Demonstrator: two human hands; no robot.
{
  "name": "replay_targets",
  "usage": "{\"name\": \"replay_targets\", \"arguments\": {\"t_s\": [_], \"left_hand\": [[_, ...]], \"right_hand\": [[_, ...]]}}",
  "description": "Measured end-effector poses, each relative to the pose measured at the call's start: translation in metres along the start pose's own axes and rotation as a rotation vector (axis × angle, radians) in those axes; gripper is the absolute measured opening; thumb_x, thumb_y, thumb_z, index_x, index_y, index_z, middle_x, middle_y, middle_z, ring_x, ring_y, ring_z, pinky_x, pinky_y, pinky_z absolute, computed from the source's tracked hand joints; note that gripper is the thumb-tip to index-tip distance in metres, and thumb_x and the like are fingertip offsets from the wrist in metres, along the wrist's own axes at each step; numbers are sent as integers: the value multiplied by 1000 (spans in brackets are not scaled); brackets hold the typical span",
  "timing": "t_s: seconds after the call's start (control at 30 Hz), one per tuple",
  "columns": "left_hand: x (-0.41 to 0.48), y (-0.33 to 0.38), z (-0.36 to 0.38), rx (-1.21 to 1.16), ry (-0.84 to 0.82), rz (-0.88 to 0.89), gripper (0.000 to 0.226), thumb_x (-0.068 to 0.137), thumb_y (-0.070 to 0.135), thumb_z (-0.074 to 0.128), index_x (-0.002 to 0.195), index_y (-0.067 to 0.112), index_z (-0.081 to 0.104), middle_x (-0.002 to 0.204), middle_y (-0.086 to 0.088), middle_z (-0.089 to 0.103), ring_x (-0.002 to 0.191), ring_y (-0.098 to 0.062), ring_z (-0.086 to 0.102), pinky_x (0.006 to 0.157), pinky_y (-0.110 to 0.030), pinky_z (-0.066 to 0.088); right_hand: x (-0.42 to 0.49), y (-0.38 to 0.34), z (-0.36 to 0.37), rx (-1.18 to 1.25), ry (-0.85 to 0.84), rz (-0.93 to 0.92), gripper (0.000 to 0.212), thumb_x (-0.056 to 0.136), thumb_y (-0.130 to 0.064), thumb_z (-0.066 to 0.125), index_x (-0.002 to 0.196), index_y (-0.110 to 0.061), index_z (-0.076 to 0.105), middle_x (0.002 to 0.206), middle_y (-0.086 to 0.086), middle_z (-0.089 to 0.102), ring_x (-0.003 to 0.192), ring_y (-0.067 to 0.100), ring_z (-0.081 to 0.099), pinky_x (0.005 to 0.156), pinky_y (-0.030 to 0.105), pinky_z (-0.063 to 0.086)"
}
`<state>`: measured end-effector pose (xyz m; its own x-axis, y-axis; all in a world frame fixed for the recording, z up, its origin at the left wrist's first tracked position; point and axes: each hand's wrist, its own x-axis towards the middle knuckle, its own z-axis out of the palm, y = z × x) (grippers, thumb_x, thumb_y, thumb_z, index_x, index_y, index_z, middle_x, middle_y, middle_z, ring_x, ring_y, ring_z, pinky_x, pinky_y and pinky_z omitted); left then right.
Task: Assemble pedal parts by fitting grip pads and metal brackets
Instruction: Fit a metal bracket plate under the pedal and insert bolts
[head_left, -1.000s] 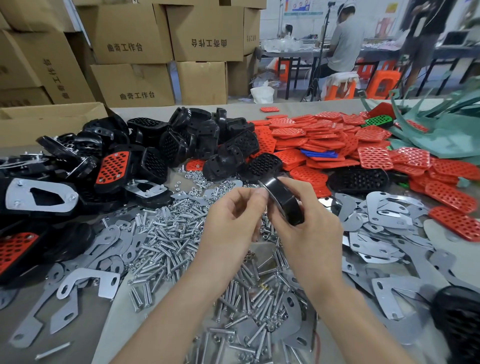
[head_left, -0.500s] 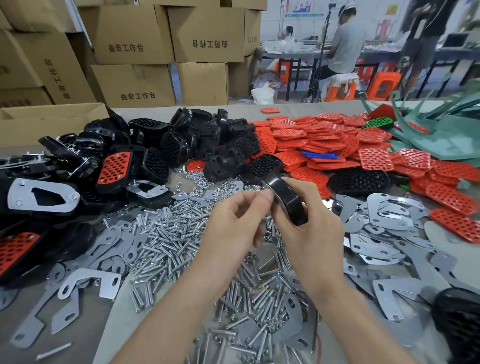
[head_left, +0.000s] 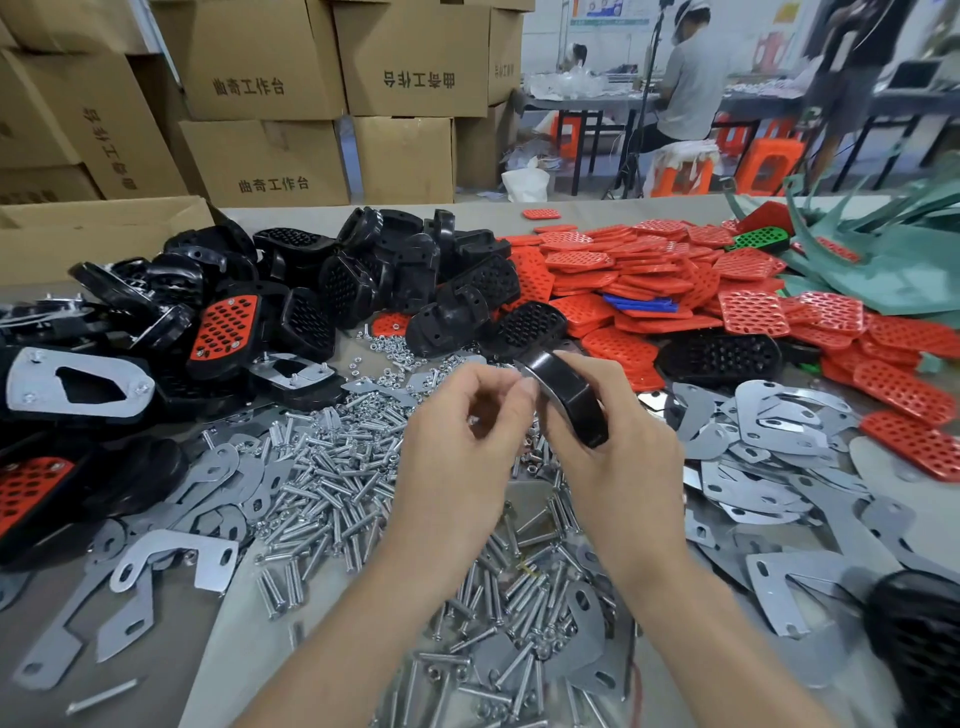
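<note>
A black pedal body tilted edge-on, raised; red grip pads heaped behind.

1. On the table we find the bolts piled in the middle, right before us.
2. Loose brackets lie left of the bolts; more metal brackets spread to the right.
3. Behind the bolts, nuts lie scattered at the foot of a heap of pedal bodies.
4. Right of that heap we see the grip pads stacked, reaching the right edge.
5. Pedals with pads fitted lie at the left, before an open carton.
6. Stacked cartons stand behind the table; to their right, farther back, a seated person.
7. Above the bolts our right hand holds one pedal body, with our left hand just left of it.
</note>
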<state>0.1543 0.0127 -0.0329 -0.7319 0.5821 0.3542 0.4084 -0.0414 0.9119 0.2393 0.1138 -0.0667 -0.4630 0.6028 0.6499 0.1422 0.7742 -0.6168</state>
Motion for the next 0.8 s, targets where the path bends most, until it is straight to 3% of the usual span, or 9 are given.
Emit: {"name": "replay_targets", "arguments": {"t_s": [0.1,0.17,0.3,0.43,0.5,0.57,0.63,0.7,0.8], "left_hand": [[0,-6,-2,391,101,415,13,97,22,60,92,12,65,87,5,59,76,-9,56,69,-17,46],[2,-9,-2,421,106,471,15,97,22,59,93,9,65,89,3,58,77,-9,55,70,-17,46],[1,-8,-1,194,61,279,7,98,27,63,93,22,65,86,12,64,79,-6,62,66,-13,45],[3,-11,-2,143,13,170,19,104,42,52,93,31,63,80,12,62,71,-4,58,60,-14,41],[7,-18,-6,317,-2,166,25,106,43,44,95,28,61,82,13,60,78,-5,56,68,-22,45],[12,-25,-13,618,-37,137,29,105,44,38,105,27,61,100,15,60,99,-8,54,90,-29,45],[15,-30,-19,844,-115,60,37,103,48,33,119,26,59,118,11,58,115,-11,48,103,-31,35],[16,-35,-21,971,-226,-5,44,103,52,30,131,27,54,128,8,55,123,-12,45,108,-34,32],[14,-41,-18,1091,-323,20,44,102,56,29,132,33,52,130,8,50,123,-14,43,108,-38,32]], "right_hand": [[0,-4,1,38,9,-7,37,94,-36,69,119,-48,44,77,-39,55,76,5,60,61,25,46],[0,-7,1,71,12,5,33,91,-49,59,120,-50,42,79,-38,59,78,6,63,64,26,49],[1,-8,1,102,20,29,30,89,-57,50,119,-52,44,98,-34,63,78,3,65,65,26,52],[2,-9,1,197,26,104,25,93,-50,62,116,-49,52,91,-28,66,70,7,63,61,27,52],[6,-11,0,335,68,199,19,93,-42,70,107,-49,58,87,-26,68,68,3,62,60,21,51],[13,-10,-5,489,131,333,21,92,-34,73,94,-51,62,83,-21,69,68,-3,59,62,11,47],[19,-6,-9,625,140,556,20,93,-29,73,88,-47,65,81,-13,68,70,4,60,66,21,50],[23,-2,-13,815,105,795,9,96,-30,70,99,-38,69,87,-8,74,75,11,66,72,34,52],[29,4,-17,1161,87,996,25,101,-24,65,126,-21,69,110,0,79,87,15,76,77,34,64]]}}
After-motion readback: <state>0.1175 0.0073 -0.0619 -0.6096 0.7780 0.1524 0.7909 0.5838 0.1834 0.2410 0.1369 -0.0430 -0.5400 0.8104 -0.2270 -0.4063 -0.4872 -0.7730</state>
